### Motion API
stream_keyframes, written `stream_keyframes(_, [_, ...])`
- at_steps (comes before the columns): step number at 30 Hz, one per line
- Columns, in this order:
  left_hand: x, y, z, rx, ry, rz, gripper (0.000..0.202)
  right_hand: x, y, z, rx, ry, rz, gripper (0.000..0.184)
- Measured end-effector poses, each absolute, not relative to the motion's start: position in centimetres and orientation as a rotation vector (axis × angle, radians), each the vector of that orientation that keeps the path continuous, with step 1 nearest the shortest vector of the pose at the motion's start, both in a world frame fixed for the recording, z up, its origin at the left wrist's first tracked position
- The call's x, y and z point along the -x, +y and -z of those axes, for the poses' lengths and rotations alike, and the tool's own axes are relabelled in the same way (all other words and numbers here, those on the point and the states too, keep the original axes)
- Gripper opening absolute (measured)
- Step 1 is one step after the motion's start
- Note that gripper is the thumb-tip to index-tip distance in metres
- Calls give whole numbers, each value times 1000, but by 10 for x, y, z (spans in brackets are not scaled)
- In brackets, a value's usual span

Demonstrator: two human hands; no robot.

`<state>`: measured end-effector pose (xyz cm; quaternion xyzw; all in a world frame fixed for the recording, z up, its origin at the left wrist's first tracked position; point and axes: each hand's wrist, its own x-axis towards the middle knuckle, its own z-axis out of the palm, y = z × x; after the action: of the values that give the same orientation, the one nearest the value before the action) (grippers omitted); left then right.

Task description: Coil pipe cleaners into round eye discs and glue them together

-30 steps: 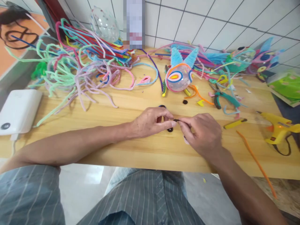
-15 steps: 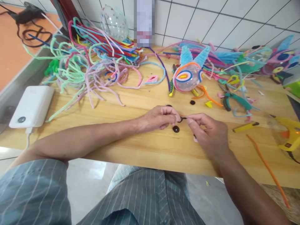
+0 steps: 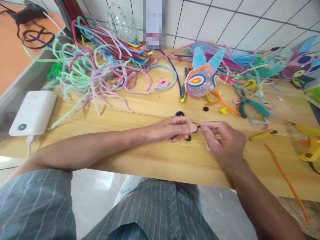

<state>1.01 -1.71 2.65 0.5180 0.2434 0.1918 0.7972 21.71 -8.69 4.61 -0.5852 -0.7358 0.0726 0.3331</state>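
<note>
My left hand (image 3: 172, 130) and my right hand (image 3: 222, 141) meet over the wooden table (image 3: 150, 156), both pinching a small black pipe-cleaner piece (image 3: 197, 127) between their fingertips. A small black coil (image 3: 188, 138) lies on the table just under my left fingers. A blue-rimmed black coil (image 3: 179, 113) sits just beyond my left hand, and another small black disc (image 3: 205, 108) lies farther back. A clear ball decorated with pipe-cleaner eyes and blue ears (image 3: 201, 78) stands behind them.
A big tangle of coloured pipe cleaners (image 3: 100, 63) fills the back left. A white power bank (image 3: 32, 113) lies at the left edge. Teal-handled pliers (image 3: 250, 106), a yellow stick (image 3: 262, 135), a yellow glue gun (image 3: 308, 143) and an orange pipe cleaner (image 3: 285, 176) lie to the right.
Both hands stayed together on the black piece, turning it slightly between the fingertips. The camera shifted a little, so the table appears moved to the right.
</note>
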Motion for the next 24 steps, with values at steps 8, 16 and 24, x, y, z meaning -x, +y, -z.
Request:
stream_keyframes(8, [-7,-23,-27,-1435,578,-431,36,-209,-90,-40,1465,-1885,-244,8])
stream_keyframes(16, [-6,-24,-31,-1292,539,-410,27,-215,-86,-36,1351,-1978,-142,13])
stream_keyframes(24, [-3,-22,-39,-1228,467,-327,20,-220,-83,-39,1306,-1968,-258,13])
